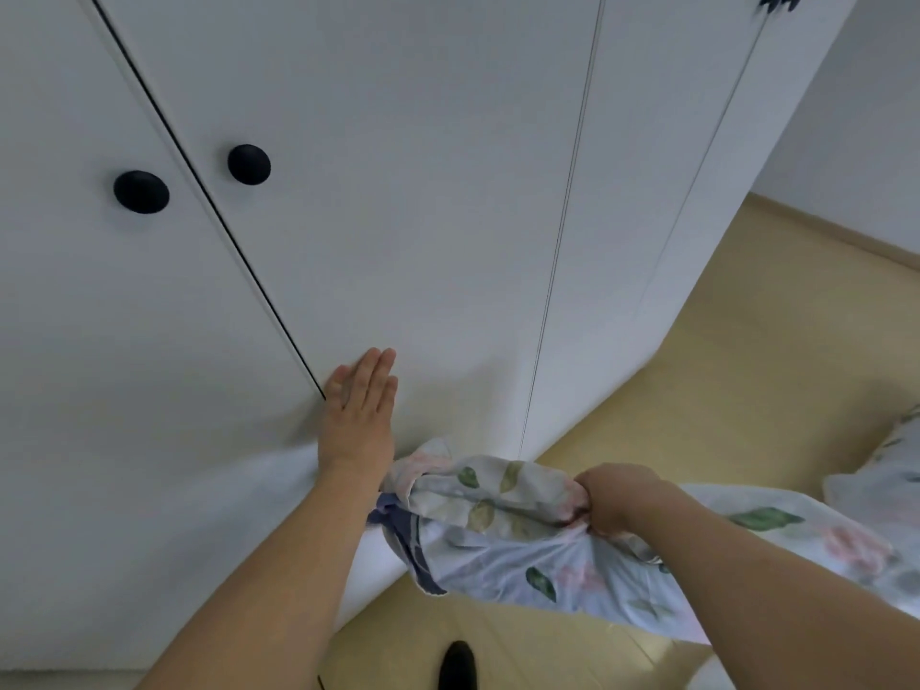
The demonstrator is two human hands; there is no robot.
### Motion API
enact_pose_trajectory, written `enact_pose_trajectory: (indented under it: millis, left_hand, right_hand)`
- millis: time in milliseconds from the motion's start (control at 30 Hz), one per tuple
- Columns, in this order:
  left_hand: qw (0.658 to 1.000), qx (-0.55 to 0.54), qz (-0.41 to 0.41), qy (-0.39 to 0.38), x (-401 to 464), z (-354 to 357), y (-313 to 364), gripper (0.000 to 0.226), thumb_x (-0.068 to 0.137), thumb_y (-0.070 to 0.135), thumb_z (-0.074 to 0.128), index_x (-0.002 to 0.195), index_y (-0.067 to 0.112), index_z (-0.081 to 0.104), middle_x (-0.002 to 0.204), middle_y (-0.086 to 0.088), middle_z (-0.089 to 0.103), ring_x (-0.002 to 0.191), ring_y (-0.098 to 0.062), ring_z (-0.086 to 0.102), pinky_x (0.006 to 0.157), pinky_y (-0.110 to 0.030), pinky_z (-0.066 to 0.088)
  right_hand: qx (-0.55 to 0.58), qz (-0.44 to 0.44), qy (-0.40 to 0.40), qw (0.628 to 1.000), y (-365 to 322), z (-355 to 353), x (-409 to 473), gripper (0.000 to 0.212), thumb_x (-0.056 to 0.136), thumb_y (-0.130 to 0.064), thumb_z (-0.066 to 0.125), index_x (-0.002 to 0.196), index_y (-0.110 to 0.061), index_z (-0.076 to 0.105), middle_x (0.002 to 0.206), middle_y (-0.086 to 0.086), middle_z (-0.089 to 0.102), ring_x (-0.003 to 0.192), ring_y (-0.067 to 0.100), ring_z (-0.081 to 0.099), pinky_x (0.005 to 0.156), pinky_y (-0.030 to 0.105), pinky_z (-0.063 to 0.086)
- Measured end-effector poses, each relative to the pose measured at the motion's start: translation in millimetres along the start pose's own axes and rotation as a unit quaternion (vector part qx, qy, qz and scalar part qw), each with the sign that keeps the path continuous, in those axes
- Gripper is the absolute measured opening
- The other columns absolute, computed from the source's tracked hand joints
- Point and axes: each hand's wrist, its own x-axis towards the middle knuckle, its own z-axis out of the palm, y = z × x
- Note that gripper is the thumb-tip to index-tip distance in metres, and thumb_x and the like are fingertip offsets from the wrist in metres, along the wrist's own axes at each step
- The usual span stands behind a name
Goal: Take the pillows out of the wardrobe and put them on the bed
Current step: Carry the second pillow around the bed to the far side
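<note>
Left hand (359, 415) flat and open, fingers together and straight, palm pressed against the lower part of a white wardrobe door (398, 201), just right of the dark seam between two doors. Right hand (610, 498) closed in a fist around a bunched fold of a floral pillow (503, 535); fabric gathers and creases into the grip. Pillow case pale blue-white with green leaves and pink blooms, a darker blue edge at its lower left corner. Pillow hangs out in front of the wardrobe (74, 415), its left end close to the left wrist and the door face, its bulk running right and down under the right forearm. Wardrobe doors appear shut; two round black knobs (249, 164) sit either side of the seam, upper left. Another pair of dark handles (779, 1) shows at the top right edge, blurred. Yellowish floor (722, 341) to the right of the wardrobe. A second patch of the same floral fabric (881, 470) at the right edge, low; whether it is another pillow or bedding, cannot tell. Dark rounded shape (457, 664) at bottom centre on the floor, unidentified.
</note>
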Motion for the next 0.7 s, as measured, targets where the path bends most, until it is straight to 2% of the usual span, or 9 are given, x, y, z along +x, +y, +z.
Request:
enact_pose_trajectory:
  millis: [100, 167, 267, 333, 400, 500, 533, 600, 700]
  left_hand:
    - [1.0, -0.027, 0.006, -0.015, 2, 2, 9, 0.069, 0.093, 0.03, 0.025, 0.153, 0.015, -0.006, 0.145, -0.015, -0.046, 0.13, -0.037, -0.046, 0.105, -0.06, -0.028]
    - [0.997, -0.078, 0.02, 0.002, 6, 0, 17, 0.071, 0.093, 0.043, 0.022, 0.153, 0.016, -0.005, 0.153, -0.013, -0.037, 0.135, -0.036, -0.041, 0.103, -0.065, -0.027]
    - [0.971, -0.176, 0.162, 0.029, 22, -3, 32, 0.072, 0.094, 0.06, 0.013, 0.154, 0.023, -0.004, 0.161, -0.009, -0.02, 0.143, -0.028, -0.029, 0.113, -0.058, -0.017]
    - [0.934, -0.226, 0.277, -0.027, 36, -13, 45, 0.081, 0.089, 0.072, 0.014, 0.153, 0.028, -0.007, 0.162, -0.002, -0.016, 0.145, -0.019, -0.025, 0.119, -0.048, -0.01]
    - [0.903, -0.248, 0.341, -0.081, 49, -27, 65, 0.095, 0.081, 0.082, 0.025, 0.153, 0.029, -0.005, 0.164, 0.001, -0.005, 0.149, -0.015, -0.011, 0.12, -0.045, -0.004]
    - [0.87, -0.249, 0.411, -0.109, 60, -48, 103, 0.107, 0.07, 0.083, 0.047, 0.153, 0.026, 0.012, 0.161, 0.002, 0.016, 0.148, -0.018, 0.014, 0.12, -0.044, 0.01]
    - [0.86, -0.245, 0.433, -0.112, 64, -55, 118, 0.106, 0.067, 0.082, 0.053, 0.15, 0.025, 0.022, 0.157, 0.002, 0.028, 0.143, -0.021, 0.026, 0.117, -0.044, 0.021]
    - [0.847, -0.225, 0.465, -0.121, 73, -69, 154, 0.097, 0.061, 0.077, 0.063, 0.139, 0.024, 0.037, 0.136, 0.002, 0.051, 0.121, -0.022, 0.052, 0.101, -0.042, 0.043]
    - [0.847, -0.173, 0.483, -0.141, 85, -87, 201, 0.082, 0.06, 0.059, 0.068, 0.129, 0.025, 0.042, 0.113, 0.001, 0.061, 0.096, -0.023, 0.061, 0.079, -0.038, 0.05]
  right_hand:
    - [0.005, 0.013, 0.02, 1.0, 1, 2, 4, 0.029, 0.086, -0.02, 0.053, 0.113, -0.023, 0.062, 0.11, 0.0, 0.067, 0.103, 0.023, 0.063, 0.082, 0.034, 0.05]
    - [0.008, 0.023, 0.039, 0.999, 2, 4, 7, 0.027, 0.086, -0.02, 0.05, 0.111, -0.024, 0.062, 0.109, -0.001, 0.067, 0.103, 0.022, 0.063, 0.08, 0.033, 0.049]
    - [0.02, 0.036, 0.079, 0.996, 5, 9, 10, 0.025, 0.088, -0.021, 0.047, 0.108, -0.026, 0.061, 0.108, -0.002, 0.067, 0.101, 0.022, 0.064, 0.075, 0.032, 0.046]
    - [0.031, 0.044, 0.093, 0.994, 7, 12, 12, 0.024, 0.089, -0.022, 0.047, 0.108, -0.027, 0.061, 0.107, -0.002, 0.068, 0.1, 0.022, 0.064, 0.073, 0.031, 0.045]
    - [0.052, 0.059, 0.097, 0.992, 12, 12, 12, 0.025, 0.09, -0.023, 0.047, 0.11, -0.028, 0.06, 0.109, -0.002, 0.067, 0.102, 0.022, 0.064, 0.075, 0.032, 0.046]
    - [0.092, 0.078, 0.101, 0.988, 27, 10, 8, 0.027, 0.089, -0.024, 0.047, 0.112, -0.028, 0.059, 0.112, -0.001, 0.066, 0.105, 0.023, 0.063, 0.077, 0.032, 0.045]
    - [0.103, 0.085, 0.105, 0.985, 35, 10, 7, 0.028, 0.088, -0.023, 0.047, 0.113, -0.028, 0.059, 0.113, -0.001, 0.066, 0.107, 0.024, 0.062, 0.079, 0.033, 0.045]
    - [0.129, 0.109, 0.109, 0.98, 60, 13, 3, 0.029, 0.087, -0.022, 0.048, 0.115, -0.026, 0.057, 0.115, 0.002, 0.065, 0.109, 0.025, 0.061, 0.082, 0.035, 0.047]
    - [0.176, 0.139, 0.108, 0.968, 92, 18, -3, 0.027, 0.086, -0.02, 0.05, 0.112, -0.022, 0.056, 0.115, 0.005, 0.064, 0.108, 0.027, 0.061, 0.085, 0.037, 0.047]
